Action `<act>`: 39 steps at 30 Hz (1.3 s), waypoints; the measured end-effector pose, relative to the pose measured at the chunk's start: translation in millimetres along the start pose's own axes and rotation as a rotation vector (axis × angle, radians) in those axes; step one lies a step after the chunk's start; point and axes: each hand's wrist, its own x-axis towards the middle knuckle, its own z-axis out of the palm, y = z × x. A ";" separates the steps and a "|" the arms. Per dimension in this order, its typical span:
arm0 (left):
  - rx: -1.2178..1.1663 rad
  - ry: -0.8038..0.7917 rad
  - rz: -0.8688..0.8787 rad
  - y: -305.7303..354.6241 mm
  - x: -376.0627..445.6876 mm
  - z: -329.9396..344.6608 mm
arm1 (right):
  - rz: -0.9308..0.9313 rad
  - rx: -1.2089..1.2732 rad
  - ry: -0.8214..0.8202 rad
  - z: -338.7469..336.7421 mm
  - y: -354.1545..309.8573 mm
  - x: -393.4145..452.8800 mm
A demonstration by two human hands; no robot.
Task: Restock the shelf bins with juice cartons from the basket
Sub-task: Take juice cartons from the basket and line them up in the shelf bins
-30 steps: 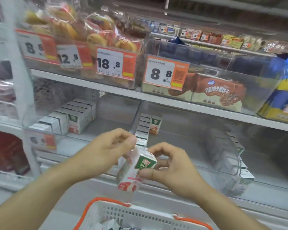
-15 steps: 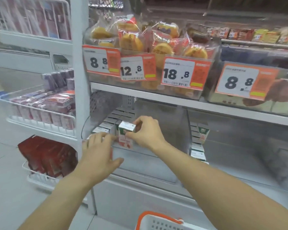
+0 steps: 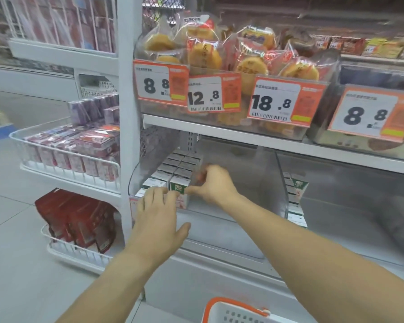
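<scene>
A small white and green juice carton (image 3: 179,188) stands at the front of two rows of cartons (image 3: 179,164) inside a clear shelf bin (image 3: 224,220). My right hand (image 3: 214,184) pinches this front carton from its right side. My left hand (image 3: 160,214) is spread flat, fingertips touching the bin's front edge just left of the carton. The white basket with an orange rim (image 3: 231,310) shows at the bottom edge; its contents are out of view.
A second clear bin (image 3: 336,206) to the right holds one row of cartons (image 3: 295,201). Bread packs (image 3: 219,54) and orange price tags (image 3: 278,102) fill the shelf above. White wire racks (image 3: 72,164) with pink and red boxes stand at the left.
The view swung left from the basket to the left bin. My right hand carried the carton from above the basket into the bin's front row; my left hand let go and reached the bin's edge.
</scene>
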 end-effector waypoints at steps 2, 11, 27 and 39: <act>-0.137 0.054 0.096 12.3 -0.4 -9.6 | -0.125 0.078 0.116 -21.8 2.2 -29.4; -0.379 -0.418 0.270 112.0 -35.9 6.7 | -0.215 0.182 0.155 -61.5 117.7 -218.0; -0.139 -1.390 0.175 165.8 -278.0 159.1 | 0.470 -0.071 -1.005 55.6 272.5 -392.1; -0.246 -1.355 -0.062 180.6 -285.7 176.0 | 0.553 -0.150 -1.120 28.4 286.3 -400.1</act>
